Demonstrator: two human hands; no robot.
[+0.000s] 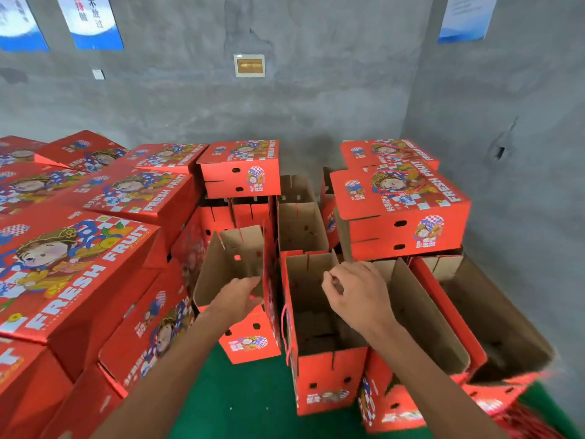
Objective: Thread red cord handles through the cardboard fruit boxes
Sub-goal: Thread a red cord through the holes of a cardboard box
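Walls of rough grey concrete close the corner ahead of me, with blue and white posters hung high and a small framed panel at the centre. Green flooring shows beneath my arms.

Stacked red cartons printed "FRESH FRUIT" fill my left side, closed and piled at uneven angles. A second closed stack stands at the right rear; thin red cord shows looped across its top faces. An open carton with a large brown flap lies tilted at my right.

Directly before me stands an open box, upright, brown inside, red outside. A red cord handle hangs down its left outer wall, touching the card. Just left of it, a second open box tilts with its mouth toward me.

My left hand reaches to the lower edge of that tilted box, fingers curled at the rim where it meets the red side panel; I cannot tell whether they grip it. My right hand hovers over the mouth of the upright box, fingers bent inward with thumb and forefinger drawn narrowly together. Whether cord lies between them is too small to tell.

Loose red cords lie blurred at the lower right corner.
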